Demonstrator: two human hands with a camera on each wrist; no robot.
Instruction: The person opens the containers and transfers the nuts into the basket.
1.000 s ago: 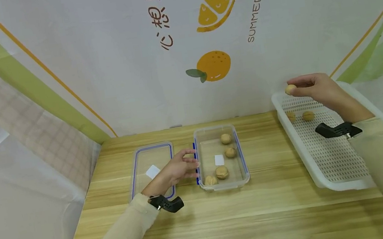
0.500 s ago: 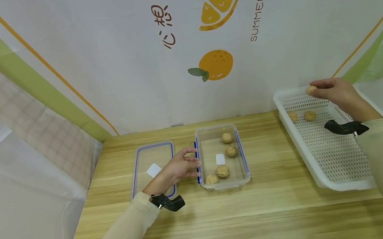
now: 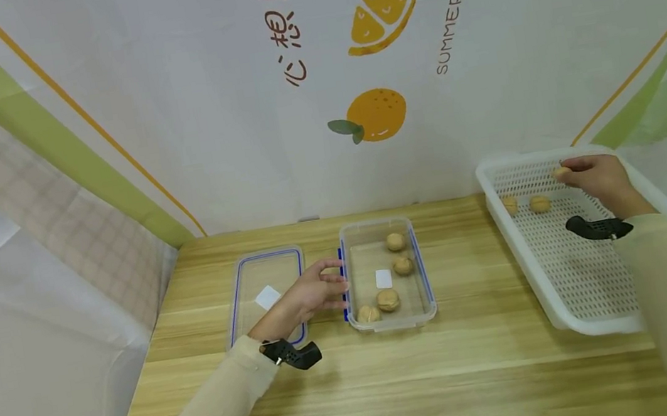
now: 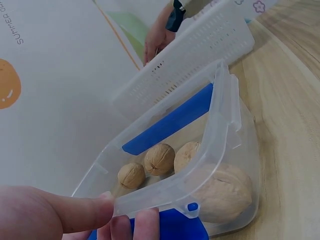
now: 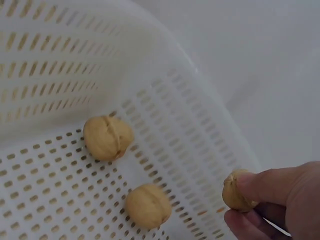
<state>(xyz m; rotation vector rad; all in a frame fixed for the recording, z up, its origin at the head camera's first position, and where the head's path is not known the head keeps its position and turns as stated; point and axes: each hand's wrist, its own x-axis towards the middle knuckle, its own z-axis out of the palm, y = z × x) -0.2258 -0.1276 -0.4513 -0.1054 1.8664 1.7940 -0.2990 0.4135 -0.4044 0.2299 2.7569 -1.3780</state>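
right hand (image 3: pixel 601 179) pinches a walnut (image 5: pixel 231 194) over the basket (image 3: pixel 597 324), likely placing it; gentle release seems due. left of the basket, the relaxed left hand (image 3: pixel 313 290) touches the box (image 3: pixel 395 324).

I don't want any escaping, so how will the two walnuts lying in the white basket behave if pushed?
The two walnuts would probably roll readily, being rounded. Their raised seams could make them wobble off line. The white basket has a perforated floor that might slow them, and raised sides likely to contain them.

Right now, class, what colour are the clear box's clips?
Blue clips, best seen in the left wrist view.
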